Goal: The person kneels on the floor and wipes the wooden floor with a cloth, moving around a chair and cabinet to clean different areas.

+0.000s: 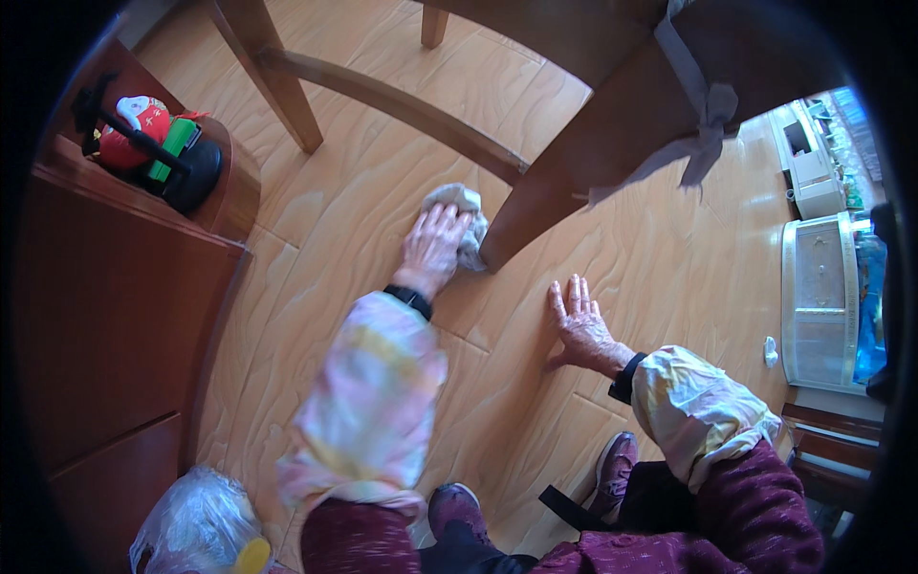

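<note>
The person crouches low over the wooden floor [363, 191], so both arms reach fwd and down. The left hand [432, 247] lies palm-down on a grey cloth [463, 212], fingers pressed together over it, pushing it flat against the boards; it is a press from above, not a pinch. The cloth sits on the floor right at the foot of the chair leg [535, 206], touching it or almost, I cannot tell which. The right hand [578, 323] is spread open, flat on the bare floor, holding nothing; I judge it is there as a support for the body weight while the other arm stretches out.

The cloth looks soft and crumpled, bunched into a small lump, pale grey, approx. half hidden under the fingers. Both arms wear pale patterned sleeve covers. At the left stands a dark red cabinet [115, 316], with a clear plastic bag [196, 526] near its lower corner.
</note>
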Tool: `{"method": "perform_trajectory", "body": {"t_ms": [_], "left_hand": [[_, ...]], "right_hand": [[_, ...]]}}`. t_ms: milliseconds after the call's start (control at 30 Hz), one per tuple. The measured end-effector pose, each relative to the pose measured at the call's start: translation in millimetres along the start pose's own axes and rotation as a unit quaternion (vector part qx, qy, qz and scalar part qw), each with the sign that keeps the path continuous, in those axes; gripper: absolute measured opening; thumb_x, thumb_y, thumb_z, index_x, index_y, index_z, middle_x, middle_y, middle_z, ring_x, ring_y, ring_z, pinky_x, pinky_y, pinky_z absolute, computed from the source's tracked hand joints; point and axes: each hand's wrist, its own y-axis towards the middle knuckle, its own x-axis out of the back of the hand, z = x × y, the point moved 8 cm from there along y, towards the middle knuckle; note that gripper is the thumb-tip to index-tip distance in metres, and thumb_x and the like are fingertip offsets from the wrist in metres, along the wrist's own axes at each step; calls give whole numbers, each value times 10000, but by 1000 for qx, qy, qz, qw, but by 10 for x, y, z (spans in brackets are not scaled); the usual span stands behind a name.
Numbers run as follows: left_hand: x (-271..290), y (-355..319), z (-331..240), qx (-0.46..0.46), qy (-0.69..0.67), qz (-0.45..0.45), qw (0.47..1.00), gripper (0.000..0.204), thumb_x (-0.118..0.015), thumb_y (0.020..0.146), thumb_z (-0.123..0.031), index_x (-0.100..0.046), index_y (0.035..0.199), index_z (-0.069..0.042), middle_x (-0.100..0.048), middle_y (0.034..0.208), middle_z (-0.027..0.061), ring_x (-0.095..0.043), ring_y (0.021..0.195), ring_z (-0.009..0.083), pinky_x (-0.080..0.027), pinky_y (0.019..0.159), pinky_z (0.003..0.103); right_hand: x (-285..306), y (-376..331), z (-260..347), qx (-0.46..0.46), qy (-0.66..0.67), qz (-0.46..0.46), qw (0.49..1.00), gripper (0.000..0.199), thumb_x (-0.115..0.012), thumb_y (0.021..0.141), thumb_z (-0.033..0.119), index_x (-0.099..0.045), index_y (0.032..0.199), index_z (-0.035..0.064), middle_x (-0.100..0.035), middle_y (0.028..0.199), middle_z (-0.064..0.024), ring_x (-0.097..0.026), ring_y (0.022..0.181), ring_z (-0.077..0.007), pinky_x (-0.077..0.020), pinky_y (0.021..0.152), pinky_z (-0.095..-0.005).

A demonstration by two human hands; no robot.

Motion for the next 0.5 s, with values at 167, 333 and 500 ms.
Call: {"method": "perform_trajectory", "body": {"t_ms": [167, 333, 500], "left_hand": [[-149, 585, 147, 130, 17, -9, 991, 429, -470, 867, -188, -512, 1292, -151, -450, 1383, 89, -393, 1297, 272, -288, 1085, 424], [139, 40, 679, 203, 40, -36, 978, 434, -545, 843, -215, -537, 1271, -146, -456, 1376, 90, -401, 1281, 273, -332, 1047, 442], [578, -1242, 1653, 315, 74, -87, 942, 477, -577, 833, -231, -460, 1268, -75, -401, 1368, 156, -394, 1248, 350, -367, 1016, 437]], "right_hand": [[6, -7, -19, 4, 13, 4, 1000, 1331, -878, 484, 457, -99, 1441, -42, -59, 1428, -420, -55, 1356, -553, -244, 1034, -654], [-2, -7, -37, 12, 28, -8, 999, 1331, -875, 485, 462, -95, 1452, -19, -45, 1440, -406, -47, 1367, -536, -223, 1047, -645], [-49, 7, -70, 2, 21, 8, 1000, 1356, -869, 484, 498, -73, 1460, -5, -13, 1451, -396, -38, 1374, -522, -213, 1066, -616]]}}
